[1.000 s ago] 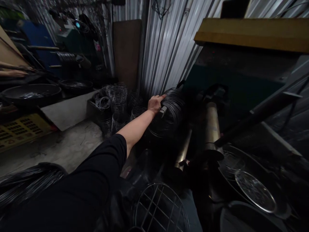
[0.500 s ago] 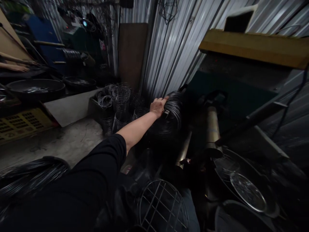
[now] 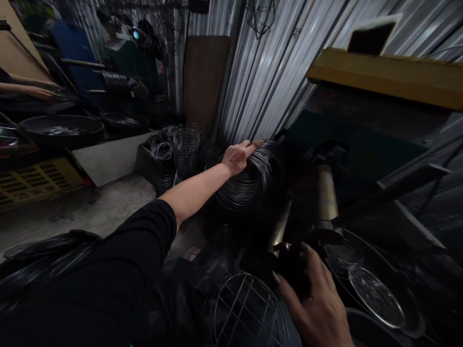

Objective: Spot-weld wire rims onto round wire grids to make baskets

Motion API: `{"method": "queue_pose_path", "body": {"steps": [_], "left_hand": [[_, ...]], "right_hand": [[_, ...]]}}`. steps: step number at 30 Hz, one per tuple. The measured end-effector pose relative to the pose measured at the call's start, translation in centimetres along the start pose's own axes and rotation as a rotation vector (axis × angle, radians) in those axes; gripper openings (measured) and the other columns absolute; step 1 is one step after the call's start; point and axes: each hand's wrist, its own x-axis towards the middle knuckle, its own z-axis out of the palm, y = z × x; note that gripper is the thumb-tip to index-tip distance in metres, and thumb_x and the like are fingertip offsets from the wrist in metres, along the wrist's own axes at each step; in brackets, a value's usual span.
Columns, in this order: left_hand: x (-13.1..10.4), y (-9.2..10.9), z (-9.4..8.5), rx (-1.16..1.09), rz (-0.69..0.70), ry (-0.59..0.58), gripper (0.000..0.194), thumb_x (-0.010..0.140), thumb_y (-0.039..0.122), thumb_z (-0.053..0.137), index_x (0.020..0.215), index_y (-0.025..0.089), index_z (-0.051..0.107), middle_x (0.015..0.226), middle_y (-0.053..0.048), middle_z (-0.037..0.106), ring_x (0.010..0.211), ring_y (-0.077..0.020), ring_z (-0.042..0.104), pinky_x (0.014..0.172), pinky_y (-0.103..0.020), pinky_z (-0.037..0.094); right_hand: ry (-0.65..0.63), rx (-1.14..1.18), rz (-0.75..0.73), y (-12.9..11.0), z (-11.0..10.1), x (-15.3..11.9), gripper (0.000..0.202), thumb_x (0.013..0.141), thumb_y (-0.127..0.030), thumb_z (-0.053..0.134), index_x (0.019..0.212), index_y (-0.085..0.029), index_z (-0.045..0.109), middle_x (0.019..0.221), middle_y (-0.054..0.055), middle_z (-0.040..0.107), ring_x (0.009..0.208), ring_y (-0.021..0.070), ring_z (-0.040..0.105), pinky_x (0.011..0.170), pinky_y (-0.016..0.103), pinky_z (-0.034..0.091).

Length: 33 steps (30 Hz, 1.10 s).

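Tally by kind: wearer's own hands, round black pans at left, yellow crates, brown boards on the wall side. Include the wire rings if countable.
Hands: 2 (left hand, right hand)
Black pans: 2 (larger pan, smaller pan)
Yellow crate: 1
Brown board: 1
Total: 6
Wire rings by the left hand: overlapping, not countable, left out.

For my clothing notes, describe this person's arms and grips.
The left arm wears a plain black sleeve that ends near the elbow, leaving the rest bare, with no watch or wristband showing. The left grip and right grip both have five-fingered human form and wear no glove. The right sleeve is out of view.
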Motion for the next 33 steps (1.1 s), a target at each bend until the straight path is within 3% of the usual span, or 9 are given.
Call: {"method": "queue_pose_path", "body": {"steps": [4, 7, 10, 13, 18, 23, 28, 31, 33], "left_hand": [[-1.1, 0.5, -2.8, -0.008, 0.066, 0.028, 0.065, 0.084, 0.008, 0.041, 0.145, 0.028, 0.028, 0.112, -0.005, 0.058, 0.09, -0.0182, 0.06, 0.078, -0.028, 0.044], [-3.3, 1.7, -5.0, -0.014, 0.187, 0.03, 0.067, 0.084, 0.008, 0.04, 0.146, 0.025, 0.025, 0.11, -0.006, 0.059, 0.088, -0.0177, 0.06, 0.077, -0.028, 0.043], [-6.4, 3.3, -7.2, -0.005, 0.277, 0.017, 0.064, 0.087, 0.014, 0.038, 0.148, 0.024, 0.019, 0.107, -0.006, 0.061, 0.085, -0.0174, 0.061, 0.075, -0.028, 0.042], [-9.4, 4.8, -9.3, -0.002, 0.303, -0.023, 0.067, 0.089, 0.019, 0.038, 0.149, 0.024, 0.008, 0.109, -0.005, 0.061, 0.086, -0.0165, 0.061, 0.074, -0.028, 0.043], [-12.5, 7.4, -12.8, -0.056, 0.331, -0.076, 0.076, 0.087, 0.017, 0.039, 0.148, 0.025, -0.006, 0.125, -0.006, 0.054, 0.095, -0.015, 0.061, 0.076, -0.026, 0.046], [-13.3, 11.8, -15.4, -0.177, 0.391, -0.072, 0.069, 0.088, 0.015, 0.035, 0.149, 0.024, 0.003, 0.135, -0.009, 0.046, 0.094, -0.015, 0.062, 0.075, -0.025, 0.048], [-12.9, 16.5, -15.3, -0.368, 0.428, -0.014, 0.059, 0.091, 0.016, 0.031, 0.148, 0.024, 0.016, 0.132, -0.008, 0.048, 0.091, -0.0163, 0.063, 0.069, -0.024, 0.049], [-12.4, 17.9, -14.8, -0.552, 0.53, -0.018, 0.06, 0.09, 0.013, 0.035, 0.147, 0.029, 0.021, 0.136, -0.005, 0.047, 0.108, -0.019, 0.058, 0.079, -0.027, 0.051], [-12.4, 17.5, -14.1, -0.725, 0.64, -0.011, 0.063, 0.088, 0.015, 0.042, 0.146, 0.029, 0.022, 0.141, -0.004, 0.044, 0.12, -0.0208, 0.05, 0.09, -0.029, 0.05]], "right_hand": [[0.017, -0.024, -0.147, -3.8, 1.4, 6.3, 0.097, 0.074, -0.063, 0.059, 0.147, -0.011, 0.022, 0.145, 0.02, 0.033, 0.133, 0.0355, 0.031, 0.103, 0.053, 0.034], [0.084, -0.027, -0.24, -6.5, 3.1, 9.2, 0.106, 0.071, -0.063, 0.062, 0.147, -0.005, 0.016, 0.149, 0.023, 0.023, 0.137, 0.0349, 0.023, 0.107, 0.052, 0.029], [0.21, -0.084, -0.318, -8.9, 4.3, 10.3, 0.097, 0.075, -0.053, 0.059, 0.145, -0.001, 0.017, 0.148, 0.025, 0.023, 0.138, 0.0346, 0.021, 0.108, 0.052, 0.026], [0.255, -0.156, -0.352, -10.9, 4.0, 9.3, 0.077, 0.08, -0.036, 0.054, 0.142, -0.003, 0.024, 0.143, 0.024, 0.036, 0.134, 0.0337, 0.03, 0.106, 0.053, 0.028], [0.148, -0.277, -0.363, -13.4, 0.2, 5.7, 0.06, 0.079, -0.017, 0.049, 0.136, -0.005, 0.035, 0.136, 0.022, 0.045, 0.127, 0.0341, 0.04, 0.102, 0.052, 0.034], [-0.038, -0.497, -0.296, -13.9, -5.7, 3.9, 0.031, 0.08, -0.009, 0.045, 0.107, -0.012, 0.059, 0.103, 0.014, 0.064, 0.098, 0.029, 0.059, 0.083, 0.04, 0.044], [-0.014, -0.526, -0.239, -11.1, -10.1, 2.1, 0.015, 0.076, -0.013, 0.046, 0.078, -0.019, 0.06, 0.073, 0.003, 0.063, 0.064, 0.0181, 0.06, 0.052, 0.026, 0.037], [0.105, -0.649, -0.28, -8.5, -12.0, 1.1, 0.025, 0.069, -0.013, 0.044, 0.085, -0.02, 0.063, 0.071, 0.003, 0.065, 0.056, 0.0177, 0.059, 0.047, 0.027, 0.034], [0.177, -0.696, -0.259, -6.3, -13.2, 1.0, 0.039, 0.065, -0.015, 0.043, 0.097, -0.021, 0.065, 0.08, 0.003, 0.068, 0.058, 0.0185, 0.062, 0.049, 0.028, 0.039]]}}
